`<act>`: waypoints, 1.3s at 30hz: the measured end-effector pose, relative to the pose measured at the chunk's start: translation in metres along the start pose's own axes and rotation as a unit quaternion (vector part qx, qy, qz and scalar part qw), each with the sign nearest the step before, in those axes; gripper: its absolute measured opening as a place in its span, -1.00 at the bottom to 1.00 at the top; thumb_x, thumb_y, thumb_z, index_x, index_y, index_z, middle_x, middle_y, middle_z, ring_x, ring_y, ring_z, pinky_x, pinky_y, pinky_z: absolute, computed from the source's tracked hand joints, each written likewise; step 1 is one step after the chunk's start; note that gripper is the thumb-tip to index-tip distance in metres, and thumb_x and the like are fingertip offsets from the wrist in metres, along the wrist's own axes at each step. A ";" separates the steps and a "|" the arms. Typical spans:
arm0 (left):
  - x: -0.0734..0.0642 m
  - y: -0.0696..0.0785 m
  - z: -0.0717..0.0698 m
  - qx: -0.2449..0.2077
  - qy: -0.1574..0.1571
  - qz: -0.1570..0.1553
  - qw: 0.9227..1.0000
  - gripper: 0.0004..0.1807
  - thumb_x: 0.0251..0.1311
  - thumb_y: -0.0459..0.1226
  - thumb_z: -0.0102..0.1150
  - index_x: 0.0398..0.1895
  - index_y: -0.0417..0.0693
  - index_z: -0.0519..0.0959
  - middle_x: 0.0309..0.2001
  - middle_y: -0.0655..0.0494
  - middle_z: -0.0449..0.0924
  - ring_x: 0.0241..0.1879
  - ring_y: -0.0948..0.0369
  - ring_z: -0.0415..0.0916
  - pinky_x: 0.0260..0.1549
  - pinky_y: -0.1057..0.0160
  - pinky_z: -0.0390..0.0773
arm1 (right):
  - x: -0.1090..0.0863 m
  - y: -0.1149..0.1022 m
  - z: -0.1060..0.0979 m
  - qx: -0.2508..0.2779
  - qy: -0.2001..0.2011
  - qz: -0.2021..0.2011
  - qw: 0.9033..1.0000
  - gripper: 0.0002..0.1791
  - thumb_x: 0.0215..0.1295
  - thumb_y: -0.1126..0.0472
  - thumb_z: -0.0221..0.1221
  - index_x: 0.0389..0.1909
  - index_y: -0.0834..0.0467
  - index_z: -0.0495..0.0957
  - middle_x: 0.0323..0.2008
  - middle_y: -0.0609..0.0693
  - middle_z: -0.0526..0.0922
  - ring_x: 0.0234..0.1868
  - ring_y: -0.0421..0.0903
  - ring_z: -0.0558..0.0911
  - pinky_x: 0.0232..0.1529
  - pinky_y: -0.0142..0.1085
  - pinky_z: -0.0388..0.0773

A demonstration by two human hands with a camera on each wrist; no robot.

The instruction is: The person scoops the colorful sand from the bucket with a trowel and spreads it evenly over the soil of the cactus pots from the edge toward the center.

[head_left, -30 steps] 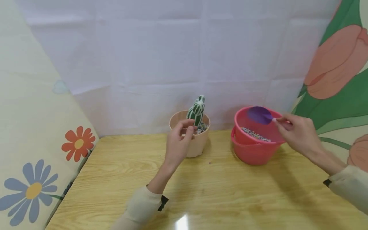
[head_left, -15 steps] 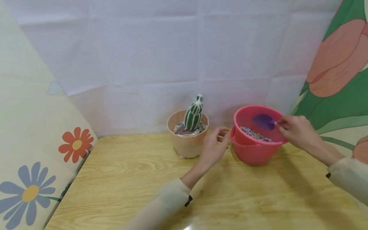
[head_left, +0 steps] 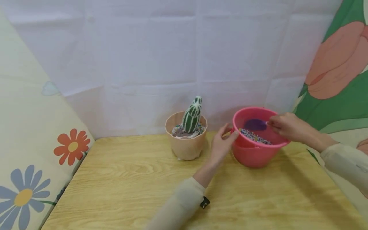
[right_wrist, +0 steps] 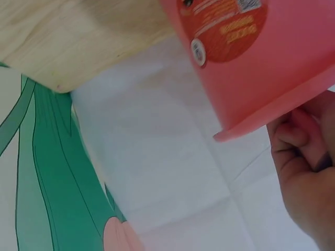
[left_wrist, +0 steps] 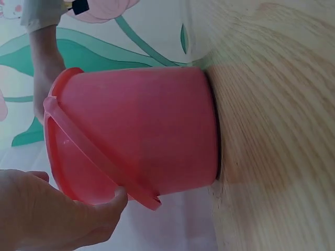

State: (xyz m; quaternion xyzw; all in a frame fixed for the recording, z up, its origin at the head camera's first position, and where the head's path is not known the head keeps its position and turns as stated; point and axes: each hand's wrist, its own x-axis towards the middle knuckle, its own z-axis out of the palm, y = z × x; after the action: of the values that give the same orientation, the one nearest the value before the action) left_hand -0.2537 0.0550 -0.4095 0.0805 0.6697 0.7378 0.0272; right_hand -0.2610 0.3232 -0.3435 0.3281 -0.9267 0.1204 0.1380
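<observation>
A pink bucket (head_left: 253, 156) with small multicoloured pellets (head_left: 254, 137) in it stands upright on the table. At its left side my left hand (head_left: 219, 145) holds the rim, thumb in front near the bucket's handle (left_wrist: 99, 151) and fingers behind. My right hand (head_left: 290, 127), over the right rim, pinches the pale grip of a purple toy shovel (head_left: 255, 125). The shovel's blade is inside the bucket, above the pellets. In the right wrist view, the bucket wall hides most of the shovel. Left of the bucket, a green-and-white striped knitted cactus (head_left: 191, 119) stands in a peach pot (head_left: 188, 148).
The wooden table (head_left: 129, 179) ends at the back against a white cloth (head_left: 143, 64). Flower-printed sheets (head_left: 26, 108) hang at left and right. Brown soil-like material and pellets surround the cactus base.
My left hand has moved right from the cactus pot to the bucket's left rim. The shovel has lowered deeper into the bucket with my right hand.
</observation>
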 end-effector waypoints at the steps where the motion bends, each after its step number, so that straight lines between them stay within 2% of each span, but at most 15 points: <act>1: 0.000 0.000 0.002 -0.004 0.000 0.001 1.000 -0.33 0.27 -0.15 0.38 0.44 -0.07 0.44 0.26 -0.01 0.54 0.16 0.07 0.54 0.05 0.20 0.63 | 0.000 0.002 -0.001 0.000 -0.005 0.001 1.000 -0.86 0.17 0.54 0.31 -0.35 0.26 0.67 -0.42 0.07 0.72 -0.47 -0.10 0.68 -0.54 -0.28 0.64; 7: 0.001 0.003 0.009 -0.001 -0.013 0.016 1.000 -0.37 0.25 -0.16 0.41 0.40 0.01 0.50 0.25 0.14 0.55 0.15 0.00 0.53 0.00 0.24 0.64 | -0.002 0.017 -0.002 0.020 -0.028 0.018 0.999 -0.84 0.16 0.55 0.31 -0.26 0.32 0.71 -0.37 0.10 0.74 -0.40 -0.06 0.72 -0.48 -0.31 0.67; 11: 0.002 0.003 0.011 0.009 -0.011 0.005 1.000 -0.33 0.21 -0.13 0.44 0.41 0.10 0.49 0.24 0.21 0.55 0.09 0.08 0.55 -0.02 0.23 0.65 | -0.003 0.025 -0.002 0.056 -0.027 0.040 0.997 -0.85 0.18 0.50 0.36 -0.21 0.34 0.73 -0.34 0.10 0.75 -0.42 -0.13 0.72 -0.52 -0.35 0.65; 16: 0.004 0.005 0.013 0.002 -0.004 -0.006 1.000 -0.30 0.20 -0.16 0.45 0.43 0.13 0.47 0.29 0.25 0.50 0.18 0.13 0.51 0.06 0.22 0.61 | 0.002 0.027 -0.009 0.102 -0.053 0.093 0.989 -0.83 0.30 0.41 0.33 -0.12 0.38 0.73 -0.27 0.17 0.76 -0.48 -0.20 0.69 -0.58 -0.37 0.62; 23: 0.009 0.006 0.014 -0.032 -0.013 -0.001 0.999 -0.32 0.23 -0.28 0.42 0.44 0.08 0.46 0.34 0.24 0.47 0.29 0.08 0.42 0.12 0.27 0.56 | 0.011 0.029 -0.013 0.142 -0.090 0.148 0.975 -0.84 0.37 0.35 0.29 -0.14 0.36 0.75 -0.28 0.14 0.77 -0.37 -0.10 0.73 -0.43 -0.34 0.68; 26: 0.010 0.006 0.014 -0.047 -0.016 -0.002 0.999 -0.32 0.23 -0.31 0.42 0.43 0.06 0.47 0.33 0.21 0.48 0.29 0.07 0.43 0.11 0.28 0.57 | 0.014 0.029 -0.012 0.170 -0.106 0.183 0.963 -0.81 0.39 0.32 0.28 -0.13 0.38 0.74 -0.32 0.12 0.77 -0.43 -0.09 0.71 -0.48 -0.33 0.66; 30: 0.011 0.004 0.015 -0.064 -0.019 -0.004 0.998 -0.32 0.23 -0.34 0.41 0.43 0.02 0.46 0.34 0.14 0.48 0.30 0.05 0.43 0.11 0.26 0.57 | 0.014 0.027 -0.012 0.222 -0.120 0.247 0.936 -0.79 0.39 0.29 0.28 -0.12 0.38 0.74 -0.45 0.13 0.73 -0.62 -0.12 0.57 -0.62 -0.34 0.56; 33: 0.012 0.002 0.016 -0.066 -0.017 -0.008 0.998 -0.32 0.23 -0.34 0.41 0.43 0.04 0.46 0.35 0.15 0.47 0.30 0.05 0.42 0.10 0.27 0.58 | 0.014 0.026 -0.011 0.256 -0.120 0.281 0.917 -0.78 0.36 0.27 0.30 -0.15 0.38 0.75 -0.46 0.16 0.72 -0.66 -0.16 0.51 -0.64 -0.36 0.53; 36: 0.012 0.000 0.015 -0.074 -0.016 -0.012 0.997 -0.33 0.23 -0.35 0.40 0.43 0.04 0.46 0.35 0.14 0.47 0.28 0.05 0.45 0.08 0.26 0.60 | 0.015 0.026 -0.008 0.288 -0.118 0.304 0.900 -0.75 0.34 0.26 0.34 -0.14 0.39 0.74 -0.33 0.20 0.76 -0.60 -0.14 0.61 -0.54 -0.33 0.64; 39: 0.013 -0.002 0.015 -0.085 -0.016 -0.018 0.996 -0.33 0.23 -0.37 0.40 0.43 0.04 0.46 0.34 0.10 0.48 0.21 0.08 0.51 0.02 0.25 0.63 | 0.016 0.025 -0.003 0.316 -0.126 0.313 0.887 -0.72 0.34 0.25 0.33 -0.08 0.41 0.71 -0.22 0.24 0.75 -0.45 0.01 0.73 -0.37 -0.20 0.74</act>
State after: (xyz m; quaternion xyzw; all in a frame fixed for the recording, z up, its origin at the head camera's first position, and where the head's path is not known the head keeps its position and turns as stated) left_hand -0.2640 0.0716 -0.4091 0.0774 0.6053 0.7901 0.0581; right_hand -0.2888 0.3338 -0.3383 0.0591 -0.9038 0.4015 -0.1357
